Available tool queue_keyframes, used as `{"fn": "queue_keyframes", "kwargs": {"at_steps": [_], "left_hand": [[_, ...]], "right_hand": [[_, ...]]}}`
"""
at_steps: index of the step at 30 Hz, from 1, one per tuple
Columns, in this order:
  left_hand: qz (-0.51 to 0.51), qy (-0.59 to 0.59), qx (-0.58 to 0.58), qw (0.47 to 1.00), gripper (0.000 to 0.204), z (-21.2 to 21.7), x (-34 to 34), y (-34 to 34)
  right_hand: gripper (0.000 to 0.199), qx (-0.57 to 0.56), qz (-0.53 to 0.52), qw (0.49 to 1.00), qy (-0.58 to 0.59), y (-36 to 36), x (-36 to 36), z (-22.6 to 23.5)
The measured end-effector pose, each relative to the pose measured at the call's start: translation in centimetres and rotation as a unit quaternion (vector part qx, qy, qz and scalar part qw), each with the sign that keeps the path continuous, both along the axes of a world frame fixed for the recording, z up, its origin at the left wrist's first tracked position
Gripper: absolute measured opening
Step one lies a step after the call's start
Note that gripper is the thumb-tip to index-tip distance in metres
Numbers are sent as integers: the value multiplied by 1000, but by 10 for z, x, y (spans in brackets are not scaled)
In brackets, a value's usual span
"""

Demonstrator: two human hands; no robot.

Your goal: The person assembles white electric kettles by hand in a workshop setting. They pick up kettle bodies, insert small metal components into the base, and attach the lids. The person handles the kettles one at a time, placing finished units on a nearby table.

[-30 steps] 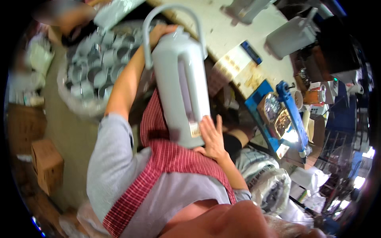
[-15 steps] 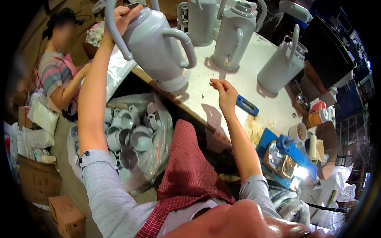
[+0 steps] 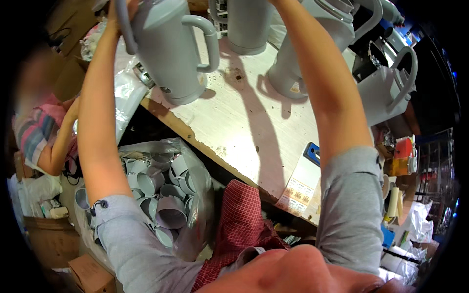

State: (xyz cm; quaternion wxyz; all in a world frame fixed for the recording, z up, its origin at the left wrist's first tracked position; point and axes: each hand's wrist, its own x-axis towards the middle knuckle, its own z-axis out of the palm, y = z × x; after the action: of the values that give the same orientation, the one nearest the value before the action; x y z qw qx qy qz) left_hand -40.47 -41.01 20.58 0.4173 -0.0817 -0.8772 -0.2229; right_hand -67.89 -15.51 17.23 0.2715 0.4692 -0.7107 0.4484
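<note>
A tall grey thermos jug (image 3: 178,53) with a side handle and a swinging carry handle stands at the left of the table. My left hand (image 3: 129,9) is at its top, beside the carry handle, and appears to hold the jug; its fingers are largely hidden. My right arm stretches far across the table, and its hand lies beyond the top edge. Under that arm, partly covered, stands a second grey jug (image 3: 288,73). Another grey jug (image 3: 246,27) is at the back middle. A further jug (image 3: 386,93) leans at the right.
A sheet of printed stickers (image 3: 297,194) lies at the table's (image 3: 220,132) near edge, by a blue tool (image 3: 311,153). Below left, a clear plastic bag (image 3: 200,195) holds many grey cups (image 3: 171,212). Another person (image 3: 41,129) works at the left. A carton (image 3: 90,273) is on the floor.
My right hand has reached from above the table out past the top edge. The left jug has shifted left with my left hand at its top. The view has turned slightly.
</note>
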Motion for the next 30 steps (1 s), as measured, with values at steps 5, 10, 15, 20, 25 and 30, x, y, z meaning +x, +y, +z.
{"fn": "queue_keyframes", "kwargs": {"at_steps": [5,10,15,20,25,30], "left_hand": [[-113,172,244,948,31,5,21,-60],[-125,265,136,946,30,-1,66,95],[-107,149,245,952,62,15,-5,191],[3,30,229,973,62,21,-42,188],[141,-60,199,968,47,29,-83,169],[-7,-84,225,971,14,41,-101,156]], "right_hand": [[32,-12,-54,997,56,-25,47,4],[32,52,-51,997,-21,34,150,26],[29,-14,-16,997,-71,64,193,41],[44,-230,54,958,-165,103,213,-28],[83,30,-96,929,-356,138,196,-199],[124,13,-119,957,-263,109,166,-242]]}}
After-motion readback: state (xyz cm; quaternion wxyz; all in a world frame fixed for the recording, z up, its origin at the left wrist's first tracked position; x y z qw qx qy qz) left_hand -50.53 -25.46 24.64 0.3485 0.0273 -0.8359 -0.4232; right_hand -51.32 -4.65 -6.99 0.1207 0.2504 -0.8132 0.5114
